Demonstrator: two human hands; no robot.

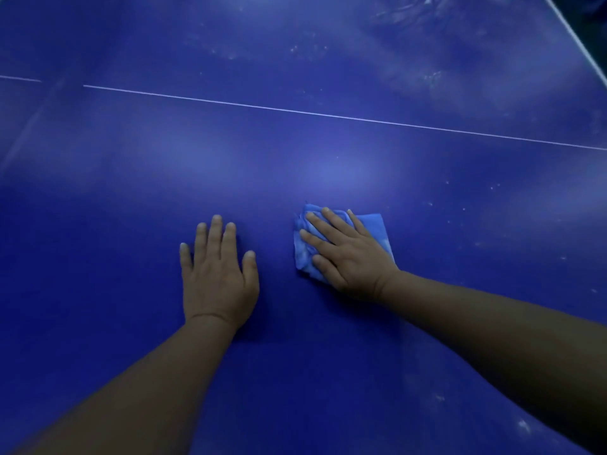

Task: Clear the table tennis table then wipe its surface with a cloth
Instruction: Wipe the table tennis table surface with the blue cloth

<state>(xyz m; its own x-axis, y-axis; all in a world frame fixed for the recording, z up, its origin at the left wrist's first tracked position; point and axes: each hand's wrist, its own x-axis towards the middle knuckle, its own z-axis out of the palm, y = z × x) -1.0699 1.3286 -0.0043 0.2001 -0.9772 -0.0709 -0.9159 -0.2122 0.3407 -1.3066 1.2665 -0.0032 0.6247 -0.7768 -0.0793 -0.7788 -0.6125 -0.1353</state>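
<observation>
Blue table tennis table (328,152), thin white line (328,114) across it, white edge line (578,37) far right. Lying on it: crumpled blue cloth (377,226) under the right hand (348,254), left hand (216,274) flat beside. Whitish specks (433,75), possibly dust, far right.

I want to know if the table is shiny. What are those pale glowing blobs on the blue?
Head view: soft glare patches on the table, not dirt; real dusty smudges top right; the white line bends from the wide lens; the cloth looks sharp under the right hand.
</observation>
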